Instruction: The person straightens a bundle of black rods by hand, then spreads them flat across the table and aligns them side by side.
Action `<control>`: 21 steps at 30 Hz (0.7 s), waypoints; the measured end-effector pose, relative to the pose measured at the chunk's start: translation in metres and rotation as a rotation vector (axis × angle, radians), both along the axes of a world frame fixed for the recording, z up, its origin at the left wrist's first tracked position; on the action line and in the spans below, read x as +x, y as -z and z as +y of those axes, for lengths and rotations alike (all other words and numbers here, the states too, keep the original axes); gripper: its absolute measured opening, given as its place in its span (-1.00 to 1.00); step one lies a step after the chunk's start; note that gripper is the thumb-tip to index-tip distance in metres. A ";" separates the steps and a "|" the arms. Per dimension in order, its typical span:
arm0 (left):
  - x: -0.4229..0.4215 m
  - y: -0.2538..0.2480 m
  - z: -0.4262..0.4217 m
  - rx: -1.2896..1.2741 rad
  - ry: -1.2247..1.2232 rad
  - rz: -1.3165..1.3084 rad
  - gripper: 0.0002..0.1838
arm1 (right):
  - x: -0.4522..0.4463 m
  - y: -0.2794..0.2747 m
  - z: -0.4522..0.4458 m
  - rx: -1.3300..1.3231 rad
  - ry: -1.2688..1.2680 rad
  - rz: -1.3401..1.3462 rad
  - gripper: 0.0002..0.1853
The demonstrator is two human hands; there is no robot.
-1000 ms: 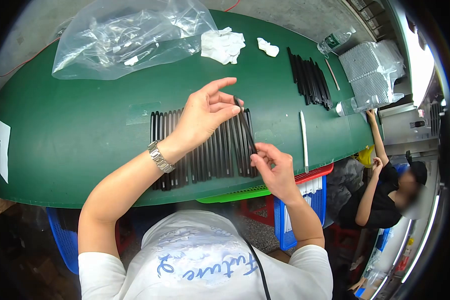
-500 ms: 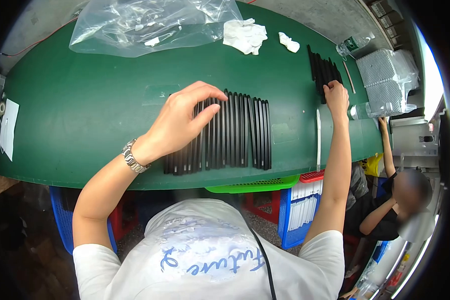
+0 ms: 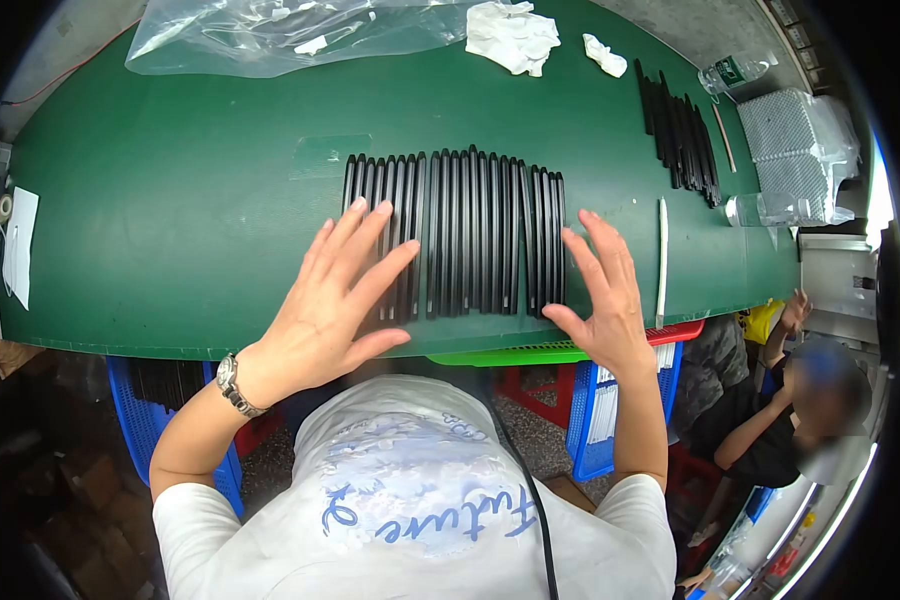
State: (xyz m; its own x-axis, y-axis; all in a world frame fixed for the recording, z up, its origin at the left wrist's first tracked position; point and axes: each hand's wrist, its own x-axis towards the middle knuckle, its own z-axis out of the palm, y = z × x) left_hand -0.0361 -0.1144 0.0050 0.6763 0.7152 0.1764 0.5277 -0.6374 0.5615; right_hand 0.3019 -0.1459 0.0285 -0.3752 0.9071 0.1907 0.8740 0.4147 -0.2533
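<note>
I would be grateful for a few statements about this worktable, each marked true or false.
1. A metal-banded watch is on the left wrist. True.
2. The right hand grips a black stick. False: it is open, by the right end of the row of black sticks.
3. The white stick lies left of that row. False: it lies to the right, beyond the right hand.
4. The left hand has its fingers spread. True.
5. The clear plastic bag lies right of the larger white wad. False: it lies to the left.
</note>
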 end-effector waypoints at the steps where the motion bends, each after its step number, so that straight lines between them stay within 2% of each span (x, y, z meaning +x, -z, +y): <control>1: 0.005 0.000 -0.002 -0.018 0.007 0.018 -0.09 | -0.005 0.003 -0.004 -0.017 -0.034 -0.019 -0.13; 2: 0.008 0.000 -0.005 -0.004 0.009 0.048 -0.08 | -0.010 0.007 -0.008 -0.062 -0.055 -0.061 -0.05; 5: 0.017 0.005 -0.009 0.028 -0.010 0.074 -0.08 | -0.024 0.013 -0.011 -0.169 -0.083 -0.070 -0.02; 12: 0.024 0.006 -0.007 0.094 0.057 0.211 -0.14 | -0.042 0.012 0.000 -0.130 -0.182 -0.144 -0.02; 21: 0.035 0.009 -0.005 0.104 0.075 0.209 -0.09 | -0.038 0.007 0.007 -0.224 -0.221 -0.191 -0.05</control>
